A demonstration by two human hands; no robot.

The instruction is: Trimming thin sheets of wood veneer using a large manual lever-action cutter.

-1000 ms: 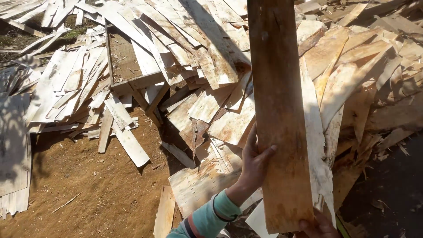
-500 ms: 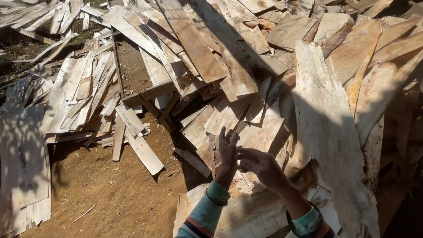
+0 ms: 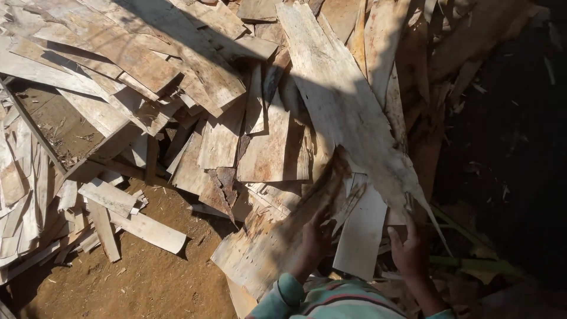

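Both hands are low in the view, down at the near edge of a big heap of thin wood sheets. Left hand (image 3: 316,239) lies flat with its fingers spread a little, resting on a brown, rough sheet (image 3: 277,242) that slopes down toward the dirt; it presses on the sheet and does not seem to grip it. Right hand (image 3: 409,251) is open too, with its fingers pointing up, and its fingertips touch the bottom edge of a long pale sheet (image 3: 345,106). That long pale sheet is the biggest piece close by, and it runs from the top of the heap down to the right hand. Between the two hands sits a smaller white sheet (image 3: 361,233), just beside the left hand's fingers. The heap (image 3: 177,65) fills most of the view, with many flat strips lying across each other at all angles, some in sun and some in shade. On the left, the bare dirt ground (image 3: 142,280) is reddish brown with small chips on it. One short pale board (image 3: 149,230) lies alone on the dirt, near the heap's edge. Striped sleeves (image 3: 331,298) in green and other colours show at the bottom.
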